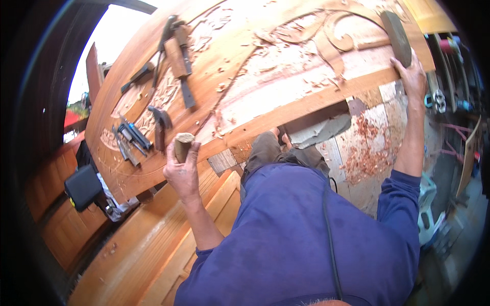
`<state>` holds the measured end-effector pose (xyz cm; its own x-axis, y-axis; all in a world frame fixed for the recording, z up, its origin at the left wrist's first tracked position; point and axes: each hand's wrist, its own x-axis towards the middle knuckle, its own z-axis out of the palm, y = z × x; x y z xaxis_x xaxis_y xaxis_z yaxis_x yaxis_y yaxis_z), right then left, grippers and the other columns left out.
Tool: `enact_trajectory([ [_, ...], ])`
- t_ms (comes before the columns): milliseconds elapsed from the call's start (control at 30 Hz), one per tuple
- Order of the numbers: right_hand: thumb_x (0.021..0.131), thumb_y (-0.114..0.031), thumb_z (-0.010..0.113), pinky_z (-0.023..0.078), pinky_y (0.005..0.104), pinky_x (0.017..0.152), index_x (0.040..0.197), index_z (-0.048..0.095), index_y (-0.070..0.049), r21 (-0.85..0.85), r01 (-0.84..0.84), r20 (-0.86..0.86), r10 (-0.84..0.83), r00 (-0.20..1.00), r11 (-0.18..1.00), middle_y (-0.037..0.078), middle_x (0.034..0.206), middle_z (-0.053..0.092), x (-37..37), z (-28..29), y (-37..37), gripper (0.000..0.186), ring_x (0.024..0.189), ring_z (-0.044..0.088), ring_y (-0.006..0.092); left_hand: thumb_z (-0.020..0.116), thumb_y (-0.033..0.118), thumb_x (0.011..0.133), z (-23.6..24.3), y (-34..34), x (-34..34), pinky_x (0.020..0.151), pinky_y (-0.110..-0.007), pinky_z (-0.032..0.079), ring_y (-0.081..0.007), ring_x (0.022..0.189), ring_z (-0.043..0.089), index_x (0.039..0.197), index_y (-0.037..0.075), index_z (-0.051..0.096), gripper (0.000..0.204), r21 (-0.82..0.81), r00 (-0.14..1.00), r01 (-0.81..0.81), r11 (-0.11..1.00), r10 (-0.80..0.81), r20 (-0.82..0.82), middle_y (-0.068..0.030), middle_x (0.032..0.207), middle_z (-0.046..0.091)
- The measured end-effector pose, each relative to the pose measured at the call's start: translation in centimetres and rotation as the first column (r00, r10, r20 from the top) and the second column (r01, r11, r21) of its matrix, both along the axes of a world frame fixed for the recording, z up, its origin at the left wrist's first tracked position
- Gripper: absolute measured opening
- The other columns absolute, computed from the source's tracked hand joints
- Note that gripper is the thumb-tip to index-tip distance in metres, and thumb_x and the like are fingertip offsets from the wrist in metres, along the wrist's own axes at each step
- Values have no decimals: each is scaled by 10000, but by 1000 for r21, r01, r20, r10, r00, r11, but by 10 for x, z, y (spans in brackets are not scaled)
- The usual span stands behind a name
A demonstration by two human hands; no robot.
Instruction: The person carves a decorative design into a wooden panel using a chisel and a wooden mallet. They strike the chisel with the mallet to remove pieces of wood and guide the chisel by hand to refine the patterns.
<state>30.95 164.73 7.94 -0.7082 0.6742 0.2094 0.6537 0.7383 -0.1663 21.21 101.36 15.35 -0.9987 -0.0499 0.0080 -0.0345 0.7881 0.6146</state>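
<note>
Fingers of the left hand are wrapped tightly around a wooden mallet, held upright at the near edge of a large carved wooden panel. The right hand is closed around a dark flat block, pressed against the panel's far right edge. Chisels and a hammer are laid on the panel just left of the mallet. Wood shavings are scattered on the tiled floor below.

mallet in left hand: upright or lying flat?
Upright. The left hand grips the wooden mallet with its round end pointing up, above the carved panel.
</note>
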Motion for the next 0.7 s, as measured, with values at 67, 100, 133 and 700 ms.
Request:
enact_trajectory([
  [67, 901, -619, 791, 530, 536, 1042, 1588, 534, -155, 47, -66, 87, 62, 994, 997, 245, 1342, 718, -3, -5, 18, 868, 1232, 677, 458, 792, 411, 1016, 1, -10, -16, 919, -418, 588, -243, 1028, 762, 1374, 28, 673, 538, -7, 997, -76, 997, 76, -23, -149, 1101, 807],
  [100, 907, -620, 787, 521, 538, 1056, 1599, 526, -154, 87, -69, 113, 59, 992, 994, 241, 1376, 704, -2, -8, 23, 874, 1253, 667, 457, 738, 407, 1059, -3, -15, -28, 954, -426, 575, -256, 1077, 749, 1429, 28, 624, 542, 51, 993, -100, 994, 102, -57, -168, 1153, 793],
  [133, 915, -632, 776, 509, 540, 1077, 1614, 514, -161, 138, -53, 165, 29, 986, 989, 234, 1418, 680, 7, -10, 38, 883, 1286, 650, 446, 615, 329, 1118, -1, -15, -44, 1033, -428, 533, -300, 1195, 702, 1511, 27, 523, 504, 116, 998, -32, 993, 38, -50, -207, 1289, 738],
  [700, 1009, -257, 802, 439, 463, 1212, 1589, 556, -67, 4, -260, -215, 255, 943, 966, 171, 1598, 571, 64, 4, -142, 659, 1429, 562, 376, 724, 471, 1020, -7, -99, -246, 935, -541, 604, -466, 1089, 764, 1442, 82, 639, 581, -179, 940, -308, 934, 269, -212, -277, 1138, 786],
])
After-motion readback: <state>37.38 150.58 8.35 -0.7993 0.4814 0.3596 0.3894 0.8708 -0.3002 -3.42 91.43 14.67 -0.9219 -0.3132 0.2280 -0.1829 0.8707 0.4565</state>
